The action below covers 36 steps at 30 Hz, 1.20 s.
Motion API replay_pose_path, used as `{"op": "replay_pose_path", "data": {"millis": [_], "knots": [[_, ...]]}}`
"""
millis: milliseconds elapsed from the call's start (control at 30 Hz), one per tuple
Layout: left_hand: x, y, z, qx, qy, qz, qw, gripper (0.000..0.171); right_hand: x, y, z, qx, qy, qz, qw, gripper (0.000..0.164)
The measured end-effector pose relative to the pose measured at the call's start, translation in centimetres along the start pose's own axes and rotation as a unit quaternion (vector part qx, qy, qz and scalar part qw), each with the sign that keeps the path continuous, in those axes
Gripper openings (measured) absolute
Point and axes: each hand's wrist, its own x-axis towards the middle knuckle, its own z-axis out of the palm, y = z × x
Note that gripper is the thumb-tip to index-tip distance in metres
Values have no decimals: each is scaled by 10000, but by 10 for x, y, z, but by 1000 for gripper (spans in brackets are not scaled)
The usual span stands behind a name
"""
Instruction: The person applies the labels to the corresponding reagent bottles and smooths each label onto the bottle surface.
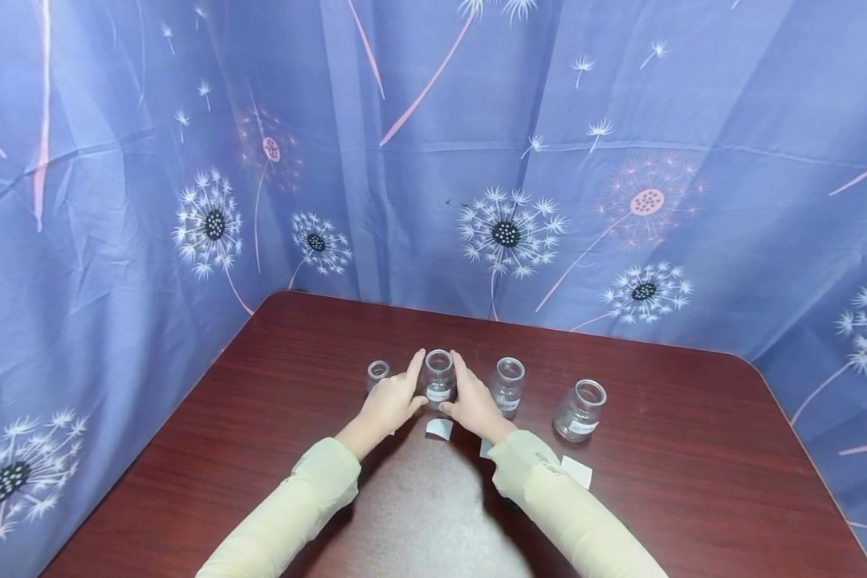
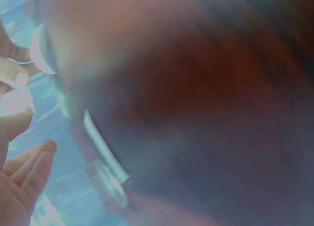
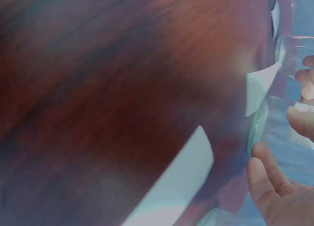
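A clear glass jar (image 1: 439, 368) with a white printed label (image 1: 438, 395) stands upright between both hands. From its left side my left hand (image 1: 390, 401) grips it, fingers along the glass and thumb near the label. My right hand (image 1: 473, 403) holds the opposite side, its thumb also toward the label. In the left wrist view, the left hand (image 2: 24, 189) shows at the lower left edge. The right wrist view has the right hand (image 3: 282, 196) at its right edge. A curled white paper slip (image 1: 439, 429) lies just in front of the jar.
Another jar (image 1: 378, 370) stands left, partly hidden by my left hand. To the right are a labelled jar (image 1: 509, 377) and a farther labelled jar (image 1: 580, 409). White slips (image 1: 576, 471) lie before them on the dark red wooden table (image 1: 419, 514). A blue dandelion-patterned curtain (image 1: 419, 201) hangs behind.
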Motion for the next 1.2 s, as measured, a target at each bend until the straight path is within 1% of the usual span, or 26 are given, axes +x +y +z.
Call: {"op": "replay_pose_path", "data": {"millis": [167, 267, 333, 433, 500, 567, 667, 767, 833, 900, 967, 1033, 1100, 1200], "knots": [[0, -3, -19, -160, 16, -187, 9997, 78, 1, -8, -13, 432, -24, 164, 9989, 93], [0, -8, -29, -239, 23, -266, 9994, 70, 3, -13, -21, 526, 108, 138, 9985, 94], [-1, -14, -35, -382, 24, -246, 9990, 61, 4, -17, -25, 500, 244, 55, 9984, 93], [-3, -22, -42, -751, 2, -235, 9969, 46, 3, -24, -30, 373, 576, -173, 9975, 88], [-5, -29, -46, -1031, -18, -271, 9943, 38, 3, -29, -32, 306, 873, -399, 9949, 83], [-8, -35, -50, -1281, -29, -343, 9912, 31, 2, -37, -32, 338, 1150, -651, 9906, 76], [-13, -44, -56, -1568, -77, -418, 9867, 23, 0, -48, -29, 548, 1358, -1076, 9833, 66], [-18, -52, -60, -1763, -261, -439, 9830, 17, -3, -57, -23, 778, 1235, -1515, 9776, 56], [-21, -58, -61, -1872, -502, -461, 9800, 15, -6, -62, -18, 906, 1026, -1769, 9747, 49], [-24, -62, -60, -1895, -809, -461, 9774, 15, -8, -65, -11, 947, 783, -1871, 9746, 41], [-27, -66, -58, -1913, -1149, -496, 9735, 16, -10, -67, -4, 972, 554, -1840, 9765, 34], [-29, -69, -55, -1941, -1466, -546, 9684, 19, -12, -67, 3, 1022, 341, -1701, 9795, 30], [-32, -71, -51, -1957, -1703, -608, 9639, 22, -12, -66, 11, 1070, 109, -1528, 9824, 28], [-35, -74, -44, -1979, -1937, -702, 9583, 26, -11, -63, 21, 1140, -302, -1242, 9852, 28]]}}
